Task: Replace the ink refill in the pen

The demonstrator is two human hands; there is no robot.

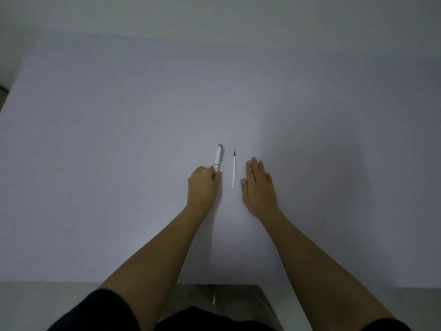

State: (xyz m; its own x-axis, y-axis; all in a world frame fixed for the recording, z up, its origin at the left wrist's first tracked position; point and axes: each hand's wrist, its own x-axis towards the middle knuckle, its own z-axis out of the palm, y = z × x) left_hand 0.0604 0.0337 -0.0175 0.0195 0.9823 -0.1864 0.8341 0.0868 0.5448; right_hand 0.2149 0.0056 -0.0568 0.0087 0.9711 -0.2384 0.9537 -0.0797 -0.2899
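A white pen (218, 157) with a grey cap end lies on the pale table, pointing away from me. My left hand (202, 187) has its fingers curled around the pen's near end, and the pen still rests on the surface. Just to the right lies a thin white ink refill (234, 173) with a dark tip at its far end, parallel to the pen. My right hand (259, 187) lies flat, palm down, fingers together, right of the refill and not touching it.
The pale table (119, 151) stretches wide on all sides of the hands. Its near edge runs along the bottom, with a grey floor strip (238, 297) and my dark clothing below. A wall rises behind the table's far edge.
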